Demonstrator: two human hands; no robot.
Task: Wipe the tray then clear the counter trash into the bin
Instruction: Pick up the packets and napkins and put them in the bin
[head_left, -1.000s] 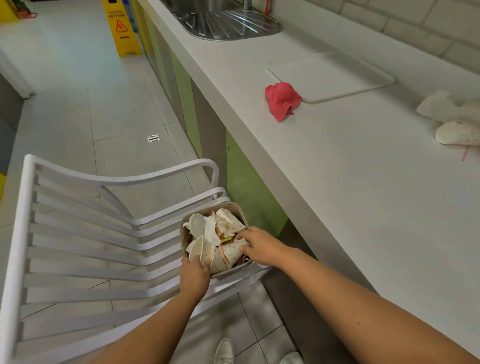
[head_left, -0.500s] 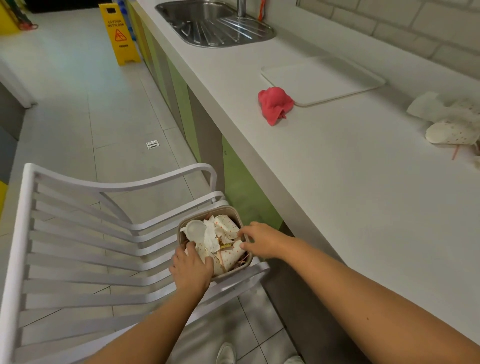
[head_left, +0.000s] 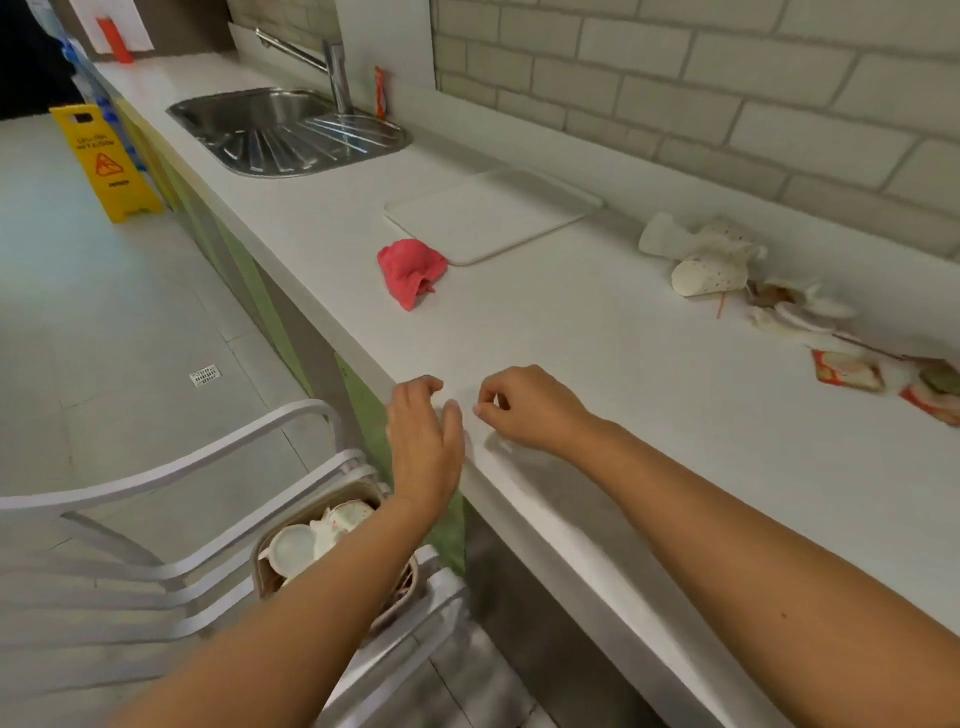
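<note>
A white tray (head_left: 493, 214) lies on the white counter (head_left: 597, 374) with a crumpled red cloth (head_left: 410, 271) at its near left corner. Crushed paper cups (head_left: 709, 265) and wrappers (head_left: 847, 370) are strewn along the counter's far right. A small beige bin (head_left: 358, 493) full of cup trash stands on a white chair (head_left: 130, 561), partly hidden by my left forearm. My left hand (head_left: 423, 444) hovers at the counter's front edge, fingers relaxed and holding nothing. My right hand (head_left: 527, 408) is over the counter beside it, fingers loosely curled, with nothing in them.
A steel sink (head_left: 283, 124) with a tap sits at the far end of the counter. A yellow wet-floor sign (head_left: 106, 161) stands on the tiled floor to the left. A brick wall runs behind the counter.
Both hands have left the bin on the chair and risen to the counter's front edge. The view has lifted toward the counter.
</note>
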